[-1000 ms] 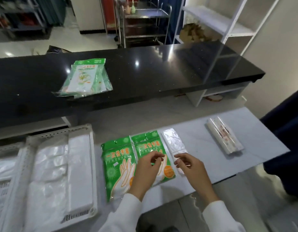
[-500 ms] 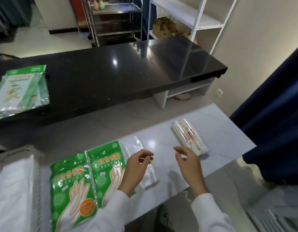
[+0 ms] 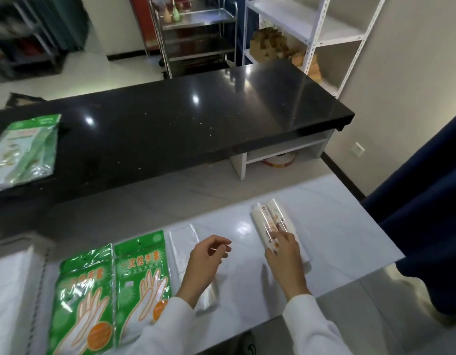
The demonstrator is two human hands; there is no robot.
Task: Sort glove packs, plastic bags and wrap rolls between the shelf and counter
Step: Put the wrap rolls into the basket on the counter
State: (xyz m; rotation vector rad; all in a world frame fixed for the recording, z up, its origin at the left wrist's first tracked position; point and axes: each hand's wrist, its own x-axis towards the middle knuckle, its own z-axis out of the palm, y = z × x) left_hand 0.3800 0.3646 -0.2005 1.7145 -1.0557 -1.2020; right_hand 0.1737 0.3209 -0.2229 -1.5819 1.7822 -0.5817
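Two green glove packs lie side by side on the white shelf at the near left. A clear plastic bag pack lies just right of them, partly under my left hand, which hovers with fingers loosely curled and holds nothing. Two wrap rolls in clear film lie further right. My right hand rests on their near end with fingers laid flat; no grip shows. More green packs lie on the black counter at the far left.
A white crate with white sheets sits at the near left. A white rack with brown boxes and a steel trolley stand behind the counter. A dark blue curtain hangs at the right.
My view has swung to the right. My right hand has moved right from near the plastic bag pack onto the wrap rolls. My left hand has let go of the bag pack and lifted.
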